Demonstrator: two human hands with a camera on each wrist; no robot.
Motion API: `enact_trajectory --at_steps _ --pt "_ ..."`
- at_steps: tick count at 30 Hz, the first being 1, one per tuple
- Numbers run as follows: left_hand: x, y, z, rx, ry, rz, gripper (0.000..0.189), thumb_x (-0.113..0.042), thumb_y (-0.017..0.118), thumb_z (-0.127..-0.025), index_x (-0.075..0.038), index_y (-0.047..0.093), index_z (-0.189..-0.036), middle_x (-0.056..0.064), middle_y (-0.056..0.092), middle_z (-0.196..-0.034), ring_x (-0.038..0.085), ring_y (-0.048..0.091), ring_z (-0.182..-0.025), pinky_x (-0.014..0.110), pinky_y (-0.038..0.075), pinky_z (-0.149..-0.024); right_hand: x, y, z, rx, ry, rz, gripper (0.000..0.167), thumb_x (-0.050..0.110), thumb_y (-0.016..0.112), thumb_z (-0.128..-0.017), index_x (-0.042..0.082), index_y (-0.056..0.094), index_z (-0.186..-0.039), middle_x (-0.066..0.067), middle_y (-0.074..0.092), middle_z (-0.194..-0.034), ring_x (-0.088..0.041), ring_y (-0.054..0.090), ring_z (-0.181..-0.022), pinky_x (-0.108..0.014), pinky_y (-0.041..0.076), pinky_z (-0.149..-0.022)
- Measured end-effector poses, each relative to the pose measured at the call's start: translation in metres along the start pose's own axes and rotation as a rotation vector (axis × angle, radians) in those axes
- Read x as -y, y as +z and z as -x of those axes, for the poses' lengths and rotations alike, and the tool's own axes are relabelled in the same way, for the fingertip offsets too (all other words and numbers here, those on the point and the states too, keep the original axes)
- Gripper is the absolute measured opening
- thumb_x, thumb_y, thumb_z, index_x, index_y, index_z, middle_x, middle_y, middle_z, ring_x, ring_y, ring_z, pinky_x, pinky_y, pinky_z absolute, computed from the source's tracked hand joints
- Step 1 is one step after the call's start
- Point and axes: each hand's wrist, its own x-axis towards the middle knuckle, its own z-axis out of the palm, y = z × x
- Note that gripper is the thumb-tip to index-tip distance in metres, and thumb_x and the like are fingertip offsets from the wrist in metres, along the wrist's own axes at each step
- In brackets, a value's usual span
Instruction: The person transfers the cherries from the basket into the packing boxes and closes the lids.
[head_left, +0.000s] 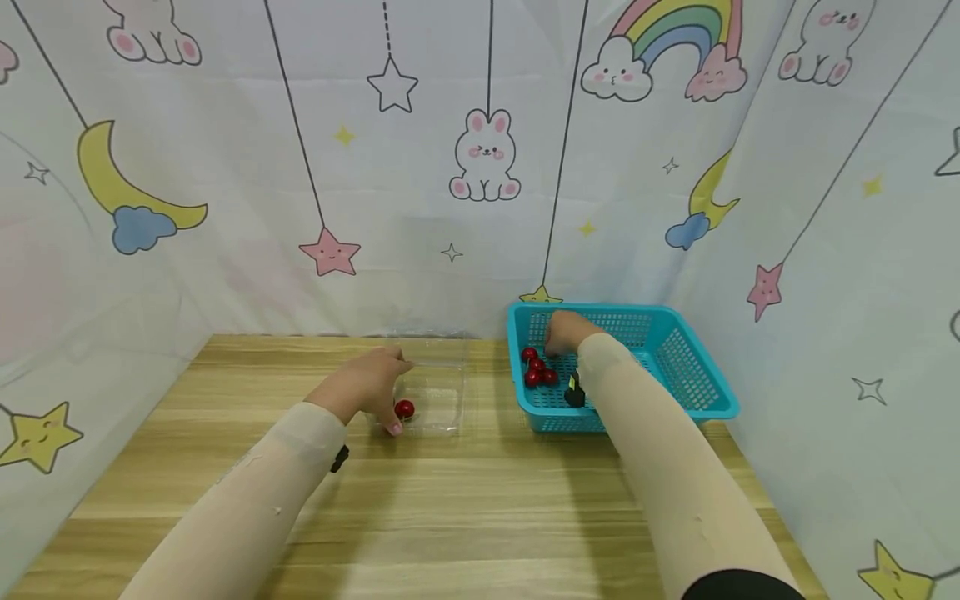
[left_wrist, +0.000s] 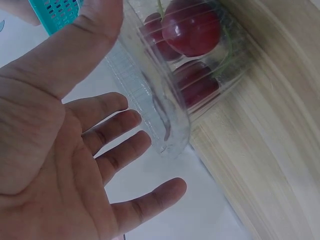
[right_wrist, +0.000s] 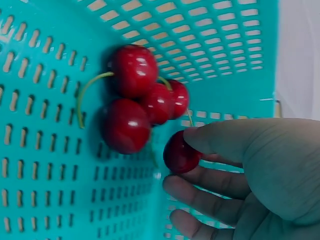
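Reaching down with the right hand (head_left: pixel 566 333) into a turquoise plastic basket (head_left: pixel 682 367), and pinching one dark red cherry (right_wrist: pixel 179 155) there between thumb and fingers, with the lower fingers stretched loosely past it. Impossible to tell from these views about contact between this fruit and the basket floor. Just beside it, in the left end of the basket, a tight cluster of four other cherries (right_wrist: pixel 132 70), glossy, some with thin green stems, one stem curving out over the slotted plastic.

To the left, well apart from the right hand, reaching with the left hand (head_left: pixel 363 383) to the left side of a clear plastic container (head_left: pixel 438 400); fingers relaxed and spread, not curled round anything, thumb overlapping the rim in the left wrist view. Hard to judge any actual touch on the thin wall. Inside the container, at least three cherries (left_wrist: pixel 192 27) seen through the ribbed plastic, only one of them plainly visible from the head, close to the left thumb.

Basket and container side by side on a wood-grain worktop (head_left: pixel 465 517), near its back edge. Behind, a white fabric backdrop (head_left: pixel 420 192) printed with rabbits, stars, moons and a rainbow. On both forearms, pale beige sleeves (head_left: pixel 255 492).
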Motion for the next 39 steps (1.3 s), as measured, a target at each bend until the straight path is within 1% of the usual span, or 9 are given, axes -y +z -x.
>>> enact_trajectory --at_steps 6,11,14,18,20,22,25,30,39 --pt "-0.001 0.000 0.001 -0.001 -0.003 0.003 0.124 -0.044 0.111 -0.071 -0.010 0.049 -0.173 0.020 0.050 -0.170 0.043 0.050 -0.158 0.062 0.050 -0.126 0.000 -0.017 0.010 -0.038 -0.053 -0.019 0.050 0.008 0.072 -0.101 0.021 0.052 -0.058 0.007 0.041 -0.059 -0.013 0.033 -0.058 -0.031 0.037 -0.060" --pt "-0.001 0.000 0.001 -0.003 -0.003 0.007 0.123 -0.043 0.111 -0.070 -0.010 0.050 -0.172 0.020 0.051 -0.169 0.043 0.052 -0.156 0.062 0.051 -0.125 0.005 -0.028 0.019 -0.077 -0.082 -0.028 0.053 0.006 0.068 -0.104 0.020 0.046 -0.057 0.006 0.033 -0.058 -0.013 0.026 -0.059 -0.032 0.031 -0.060" --pt "-0.001 0.000 0.002 0.001 0.002 0.014 0.122 -0.042 0.111 -0.071 -0.008 0.051 -0.172 0.020 0.052 -0.167 0.043 0.051 -0.156 0.062 0.052 -0.124 0.009 -0.033 0.024 -0.121 -0.097 -0.020 0.041 0.007 0.067 -0.104 0.014 0.062 -0.064 0.003 0.049 -0.062 -0.014 0.036 -0.061 -0.033 0.040 -0.064" --pt "-0.002 -0.002 0.003 0.011 0.001 0.028 0.121 -0.040 0.110 -0.073 -0.006 0.050 -0.172 0.020 0.050 -0.167 0.044 0.049 -0.159 0.061 0.051 -0.125 0.022 -0.041 0.036 -0.171 -0.115 -0.037 0.019 0.014 0.070 -0.106 0.003 0.085 -0.103 -0.011 0.080 -0.102 -0.022 0.066 -0.087 -0.043 0.061 -0.086" --pt "-0.003 -0.002 0.004 0.011 0.000 0.027 0.121 -0.041 0.110 -0.074 -0.006 0.049 -0.172 0.020 0.050 -0.168 0.044 0.048 -0.159 0.061 0.050 -0.126 0.031 -0.045 0.043 -0.178 -0.128 -0.062 0.023 0.017 0.071 -0.108 0.002 0.086 -0.118 -0.017 0.081 -0.127 -0.029 0.074 -0.105 -0.049 0.064 -0.098" --pt "-0.003 -0.003 0.004 0.008 0.001 0.023 0.122 -0.041 0.110 -0.073 -0.006 0.049 -0.172 0.020 0.050 -0.167 0.044 0.049 -0.158 0.061 0.051 -0.126 0.042 -0.046 0.048 -0.185 -0.143 -0.071 0.025 0.020 0.072 -0.109 0.004 0.084 -0.125 -0.018 0.079 -0.137 -0.033 0.076 -0.118 -0.052 0.064 -0.104" --pt "-0.003 -0.004 0.005 0.003 0.005 0.019 0.123 -0.042 0.111 -0.071 -0.006 0.050 -0.172 0.020 0.052 -0.166 0.043 0.050 -0.157 0.061 0.051 -0.125 0.058 -0.046 0.053 -0.201 -0.167 -0.062 0.025 0.023 0.073 -0.110 0.007 0.082 -0.126 -0.017 0.080 -0.137 -0.034 0.076 -0.122 -0.051 0.064 -0.105" --pt "-0.001 -0.001 0.003 0.001 0.002 0.022 0.124 -0.042 0.111 -0.070 -0.007 0.050 -0.172 0.019 0.052 -0.165 0.043 0.051 -0.156 0.061 0.052 -0.124 0.087 -0.037 0.057 -0.206 -0.224 -0.064 0.022 0.025 0.077 -0.109 0.008 0.081 -0.122 -0.013 0.084 -0.126 -0.030 0.078 -0.115 -0.047 0.066 -0.101" --pt "-0.001 -0.002 0.001 0.007 0.012 0.005 0.123 -0.043 0.110 -0.072 -0.006 0.050 -0.172 0.020 0.053 -0.164 0.043 0.052 -0.154 0.060 0.053 -0.123 0.129 -0.005 0.063 -0.119 -0.366 -0.039 0.021 0.024 0.076 -0.110 0.008 0.081 -0.123 -0.010 0.083 -0.125 -0.026 0.078 -0.115 -0.043 0.067 -0.099"
